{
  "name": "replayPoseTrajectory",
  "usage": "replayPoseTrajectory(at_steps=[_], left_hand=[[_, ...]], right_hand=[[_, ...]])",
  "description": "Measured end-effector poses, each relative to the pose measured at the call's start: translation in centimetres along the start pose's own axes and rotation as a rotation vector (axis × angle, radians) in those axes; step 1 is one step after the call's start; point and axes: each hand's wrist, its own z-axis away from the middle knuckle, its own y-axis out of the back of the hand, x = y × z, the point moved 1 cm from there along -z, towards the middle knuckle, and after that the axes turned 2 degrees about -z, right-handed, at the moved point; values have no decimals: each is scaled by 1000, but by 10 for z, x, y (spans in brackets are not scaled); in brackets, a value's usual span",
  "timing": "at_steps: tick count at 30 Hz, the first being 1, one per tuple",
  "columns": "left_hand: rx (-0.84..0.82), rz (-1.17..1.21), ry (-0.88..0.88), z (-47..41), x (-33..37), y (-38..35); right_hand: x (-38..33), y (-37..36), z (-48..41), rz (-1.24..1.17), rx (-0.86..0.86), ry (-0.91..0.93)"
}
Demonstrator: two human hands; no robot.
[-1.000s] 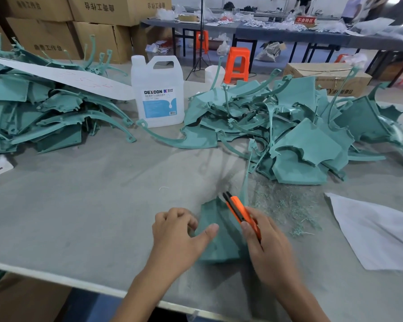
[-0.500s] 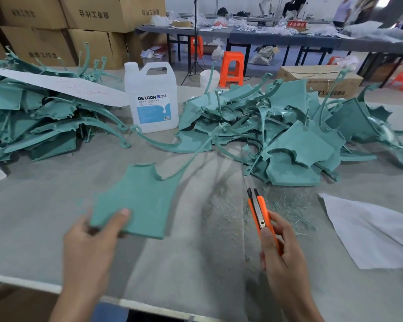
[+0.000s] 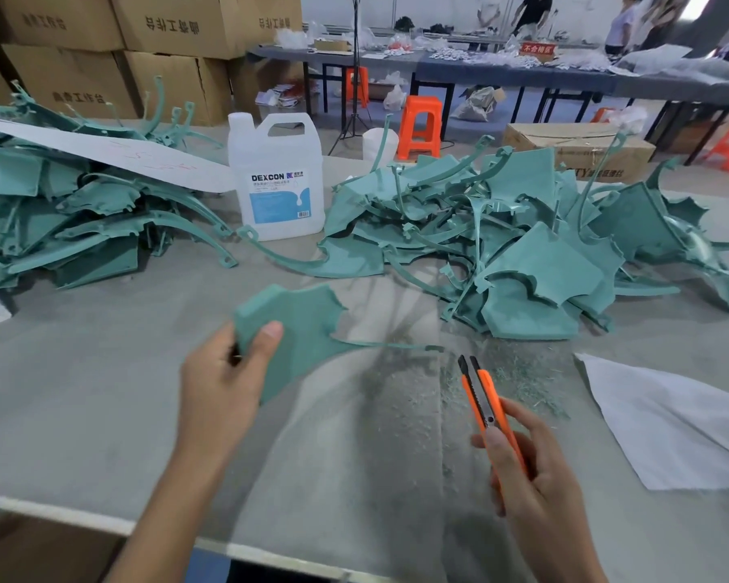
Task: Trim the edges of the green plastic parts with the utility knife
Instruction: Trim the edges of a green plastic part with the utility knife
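A worker's right hand (image 3: 527, 469), nearest the camera and well in front of the white DEXCON jug (image 3: 276, 178), curls around the orange utility knife (image 3: 487, 406), thumb laid along its body and its dark tip pointing away towards the jug. In front of the jug and left of the knife, the left hand (image 3: 224, 380) pinches a green plastic part (image 3: 308, 330) by its near corner, thumb on top and fingers tucked beneath. The part looks to be held clear of the grey table (image 3: 102, 435), though motion blur leaves that uncertain. Its thin arm stretches right and ends just short of the knife tip. Green shavings (image 3: 522, 385) litter the table beside the knife, and a crumpled white sheet (image 3: 665, 427) lies further right.

Right of the jug, a loose heap of green parts (image 3: 535, 263) spreads across the table, one curved piece reaching to the jug's base. Left of the jug sits a second heap (image 3: 60, 220) with a long white board (image 3: 102, 155) lying across it, its end just beside the jug. Behind the jug stand stacked cardboard boxes (image 3: 165, 35), an orange stool (image 3: 420, 128) and a long dark bench (image 3: 522, 73) strewn with white items, where several people stand.
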Motion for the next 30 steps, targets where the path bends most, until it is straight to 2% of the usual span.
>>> replayPoseTrajectory(at_steps=[4, 7, 12, 19, 22, 25, 27, 30], left_hand=[[-186, -4, 71, 7, -24, -48], [-301, -98, 56, 20, -44, -62], [-320, -141, -17, 31, -46, -62], [-335, -167, -83, 35, -44, -61], [-333, -178, -86, 36, -43, -61], [-325, -173, -77, 35, -42, -63], [-327, -180, -76, 35, -41, -63], [-314, -196, -81, 35, -41, -64]], right_hand=[[-29, -7, -9, -7, -100, 50], [-51, -15, -17, 105, -169, 96], [-77, -31, -34, 389, -269, 257], [-102, -19, -61, 566, -386, 279], [-108, -4, -84, 701, -353, 279], [-115, 7, -98, 918, -250, 328], [-117, 7, -93, 828, -236, 394], [-117, -4, -73, 684, -377, 452]])
